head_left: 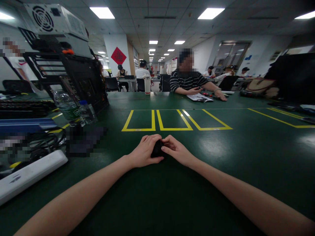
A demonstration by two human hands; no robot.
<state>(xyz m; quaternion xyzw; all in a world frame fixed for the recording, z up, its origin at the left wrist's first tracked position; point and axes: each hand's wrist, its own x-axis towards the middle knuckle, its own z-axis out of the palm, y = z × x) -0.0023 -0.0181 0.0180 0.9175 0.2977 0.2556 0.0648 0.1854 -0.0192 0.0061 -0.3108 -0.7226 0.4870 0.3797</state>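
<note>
Between my two hands, low over the green table (157, 196), is a small dark rounded object (157, 149); its kind does not show. My left hand (145, 150) wraps round its left side, thumb along the near edge and fingers over the top. From the right, my right hand (177, 150) closes on it with bent fingers and the thumb against its side. The fingers cover much of the object. Just beyond my hands, yellow tape outlines (174, 129) mark several boxes on the tabletop.
At left are an open computer case (83, 85) with a power supply (57, 21) on top, a water bottle (67, 106), a smaller bottle (88, 113) and a white power strip (34, 175). Across the table, a person in a striped shirt (188, 82) sits by a clipboard (199, 97). A cup (147, 86) stands nearby.
</note>
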